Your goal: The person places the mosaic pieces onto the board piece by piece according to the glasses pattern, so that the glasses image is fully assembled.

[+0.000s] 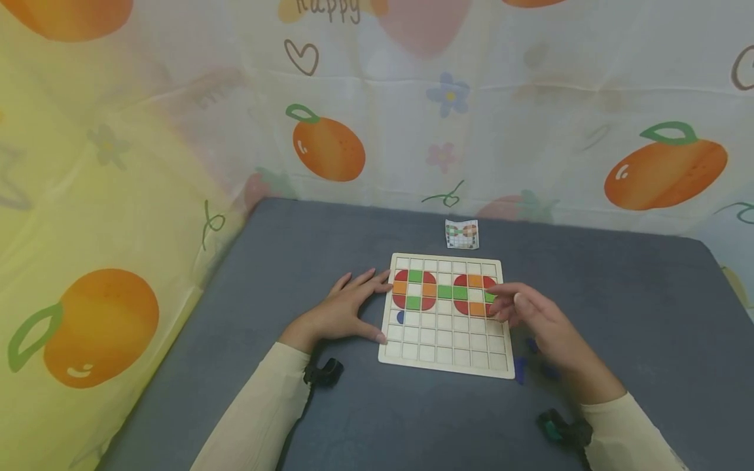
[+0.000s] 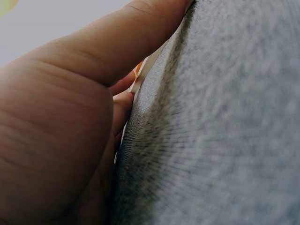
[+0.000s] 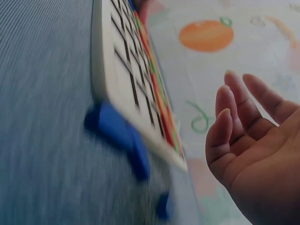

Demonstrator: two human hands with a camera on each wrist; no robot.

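Observation:
A square wooden grid board [image 1: 446, 340] lies on the grey table. Red, orange and green pieces fill cells in its upper half as two rounded rings, linked by green squares [image 1: 451, 292]. One blue half-round piece [image 1: 400, 317] sits at the board's left, below the rings. My left hand [image 1: 332, 317] rests at the left edge, fingers spread, with thumb and fingertips at the rim. Over the right edge hovers my right hand [image 1: 544, 327], its fingers loosely bent; the right wrist view shows nothing in the palm [image 3: 258, 173]. Several blue pieces [image 3: 112, 126] lie beside the board's right edge.
Behind the board lies a small paper card [image 1: 462, 234] printed with a coloured grid pattern. A fruit-print cloth [image 1: 383, 111] hangs along the back and left of the table. Each wrist wears a black strap mount [image 1: 324, 373].

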